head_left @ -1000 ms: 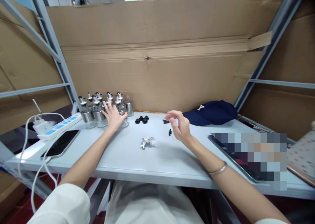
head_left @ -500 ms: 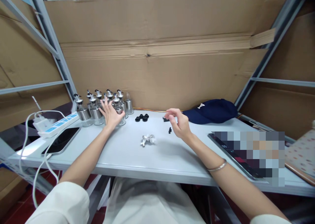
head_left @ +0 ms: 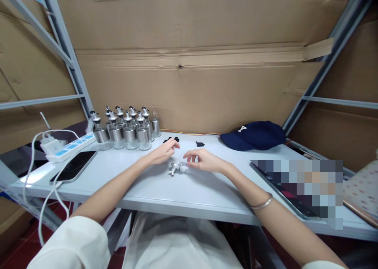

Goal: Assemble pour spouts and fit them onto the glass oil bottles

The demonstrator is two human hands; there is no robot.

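My left hand (head_left: 163, 151) hovers over the middle of the table with loosely bent fingers and nothing visible in them. Just behind its fingertips lie black round caps (head_left: 176, 139), partly hidden by it. Palm down, my right hand (head_left: 205, 160) has its fingers curled and apart, beside several small silver and clear pieces (head_left: 173, 168); whether it touches the clear end is hard to tell. Behind that hand rests a small pile of black parts (head_left: 200, 144). Glass bottles with steel sleeves and silver-and-black pour spouts (head_left: 143, 137) stand grouped at the left back.
Left of the bottles are a white power strip (head_left: 71, 147) with cables and a dark phone (head_left: 75, 166). A navy cap (head_left: 255, 136) lies at the right back, with a blurred tablet (head_left: 283, 190) in front of it. Cardboard (head_left: 191, 95) walls the back.
My left hand has left the bottles and come right to the table's middle. My right hand has moved left and down, close to the silver and clear pieces, covering where small black parts lay.
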